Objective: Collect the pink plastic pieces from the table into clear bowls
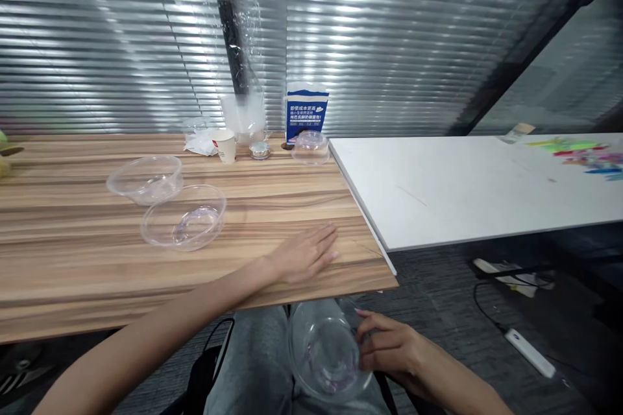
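Note:
My left hand (304, 253) lies flat on the wooden table (97, 266) near its front right corner, fingers stretched out, with nothing in it. Below the table's edge, over my lap, my right hand (389, 345) grips the rim of a clear round plastic bowl (331, 356). Two more clear bowls stand on the table to the left: one (150, 181) farther back, the other (187, 224) nearer and slightly to its right. Another clear container (311, 148) sits at the back, in front of a blue packet (305, 113).
A paper cup (225, 146), a small round tin (259, 151) and crumpled white tissue (200, 141) stand along the back. A white table (467, 188) adjoins at the right, with colourful items on it. A power strip (530, 353) lies on the floor.

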Demonstrator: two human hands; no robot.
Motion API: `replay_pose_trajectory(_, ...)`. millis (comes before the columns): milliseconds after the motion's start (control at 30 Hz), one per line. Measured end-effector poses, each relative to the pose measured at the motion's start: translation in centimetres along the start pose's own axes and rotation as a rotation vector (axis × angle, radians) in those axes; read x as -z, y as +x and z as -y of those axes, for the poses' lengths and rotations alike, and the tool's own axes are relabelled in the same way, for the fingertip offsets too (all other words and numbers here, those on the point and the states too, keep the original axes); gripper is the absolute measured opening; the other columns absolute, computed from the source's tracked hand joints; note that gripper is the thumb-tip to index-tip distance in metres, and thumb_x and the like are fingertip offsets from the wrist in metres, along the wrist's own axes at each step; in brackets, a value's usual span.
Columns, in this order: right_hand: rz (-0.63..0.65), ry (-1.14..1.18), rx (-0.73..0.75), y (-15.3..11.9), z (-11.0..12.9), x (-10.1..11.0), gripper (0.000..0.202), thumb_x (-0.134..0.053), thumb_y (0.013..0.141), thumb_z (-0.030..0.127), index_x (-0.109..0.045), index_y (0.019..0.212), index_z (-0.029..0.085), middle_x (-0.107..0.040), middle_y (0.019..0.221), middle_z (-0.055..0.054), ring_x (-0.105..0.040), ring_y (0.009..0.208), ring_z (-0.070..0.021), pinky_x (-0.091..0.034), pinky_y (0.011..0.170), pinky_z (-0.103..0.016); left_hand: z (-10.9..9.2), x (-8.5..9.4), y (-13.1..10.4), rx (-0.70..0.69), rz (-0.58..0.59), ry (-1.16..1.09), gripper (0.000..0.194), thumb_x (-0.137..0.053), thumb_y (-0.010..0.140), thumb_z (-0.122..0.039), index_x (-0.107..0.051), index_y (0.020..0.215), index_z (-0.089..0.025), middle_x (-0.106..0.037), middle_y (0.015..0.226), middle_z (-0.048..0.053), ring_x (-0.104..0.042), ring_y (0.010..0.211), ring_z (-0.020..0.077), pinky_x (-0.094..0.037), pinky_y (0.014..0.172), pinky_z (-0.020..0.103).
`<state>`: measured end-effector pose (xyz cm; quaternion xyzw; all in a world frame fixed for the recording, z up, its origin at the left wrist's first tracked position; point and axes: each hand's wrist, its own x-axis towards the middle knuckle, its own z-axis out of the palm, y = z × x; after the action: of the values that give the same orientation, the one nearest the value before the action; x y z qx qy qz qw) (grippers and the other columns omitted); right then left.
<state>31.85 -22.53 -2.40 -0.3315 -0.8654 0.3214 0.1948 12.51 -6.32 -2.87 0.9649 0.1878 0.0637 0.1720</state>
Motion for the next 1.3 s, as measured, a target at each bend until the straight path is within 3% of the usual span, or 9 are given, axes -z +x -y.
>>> replay_pose_trajectory(167,-0.075,-0.056,0.064,0.2,0.0,-0.3,0.025,-0.037,0.093,0.018,-0.063,0.093,0.018,-0.065,0.079,-0.002,-0.056,0.090,-0.0120,-0.032,0.106,-0.035,-4.4,-1.4,-0.7,-0.013,-0.046,-0.021,0.055,-0.016,0.096,-0.038,-0.032,0.135,-0.002,-0.028,0.145,0.018,-0.018,0.138,0.0210,-0.016,0.115,0.034)
replay_pose_trajectory(333,-0.201,-0.167,0.075,-0.3,-0.1,-1.4,0.024,-0.038,0.093,0.019,-0.062,0.090,0.018,-0.063,0.076,-0.003,-0.055,0.088,-0.0126,-0.046,0.085,-0.027,-8.5,-2.0,-2.2,-0.039,-0.016,-0.233,0.051,-0.023,0.095,-0.034,-0.034,0.135,-0.004,-0.033,0.143,0.016,-0.023,0.136,0.0218,-0.024,0.113,0.036)
replay_pose_trajectory(500,-0.255,-0.218,0.083,-0.2,0.7,-2.0,0.024,-0.039,0.093,0.021,-0.062,0.086,0.018,-0.061,0.075,-0.003,-0.057,0.086,-0.0123,-0.046,0.085,-0.029,-10.5,-1.9,-4.7,-0.013,0.082,-0.514,0.050,-0.029,0.093,-0.031,-0.032,0.136,-0.005,-0.036,0.141,0.017,-0.034,0.131,0.0218,-0.035,0.108,0.035)
replay_pose_trajectory(633,-0.267,-0.259,0.134,0.1,1.4,-2.0,0.020,-0.042,0.092,0.018,-0.061,0.085,0.017,-0.063,0.073,-0.001,-0.058,0.081,-0.0118,-0.047,0.084,-0.028,-10.3,-1.2,-6.1,0.020,-0.001,-0.637,0.043,-0.026,0.094,-0.031,-0.041,0.130,-0.012,-0.049,0.132,0.013,-0.045,0.123,0.0194,-0.038,0.104,0.033)
replay_pose_trajectory(767,-0.215,-0.289,0.214,0.1,2.1,-2.0,0.021,-0.038,0.094,0.017,-0.059,0.093,0.016,-0.066,0.079,-0.002,-0.058,0.080,-0.0113,-0.047,0.082,-0.028,-9.6,0.3,-6.6,0.135,-0.099,-0.814,0.040,-0.027,0.095,-0.035,-0.052,0.120,-0.016,-0.065,0.108,0.007,-0.060,0.101,0.0161,-0.045,0.092,0.028)
replay_pose_trajectory(933,-0.177,-0.281,0.222,0.6,4.2,-1.4,0.029,-0.031,0.096,0.024,-0.059,0.098,0.016,-0.067,0.078,-0.004,-0.059,0.081,-0.0130,-0.047,0.082,-0.028,-9.2,2.3,-7.0,0.223,-0.101,-1.078,0.041,-0.030,0.095,-0.039,-0.058,0.111,-0.014,-0.068,0.095,0.007,-0.064,0.089,0.0158,-0.049,0.082,0.028)
replay_pose_trajectory(1100,-0.201,-0.312,0.233,0.9,5.5,0.6,0.031,-0.030,0.096,0.021,-0.061,0.100,0.015,-0.069,0.082,-0.004,-0.060,0.085,-0.0124,-0.046,0.090,-0.030,-8.3,4.4,-8.0,0.242,-0.188,-0.968,0.033,-0.037,0.093,-0.035,-0.061,0.110,-0.019,-0.067,0.103,0.004,-0.061,0.097,0.0155,-0.047,0.087,0.028)
replay_pose_trajectory(1300,-0.455,-0.463,0.179,-0.8,3.5,3.1,0.024,-0.050,0.087,0.012,-0.061,0.108,0.015,-0.069,0.091,-0.006,-0.059,0.095,-0.0176,-0.050,0.083,-0.032,-6.1,7.0,-9.9,0.340,-0.540,-0.545,0.025,-0.045,0.090,-0.032,-0.063,0.104,-0.021,-0.066,0.105,0.003,-0.059,0.102,0.0170,-0.048,0.089,0.029)
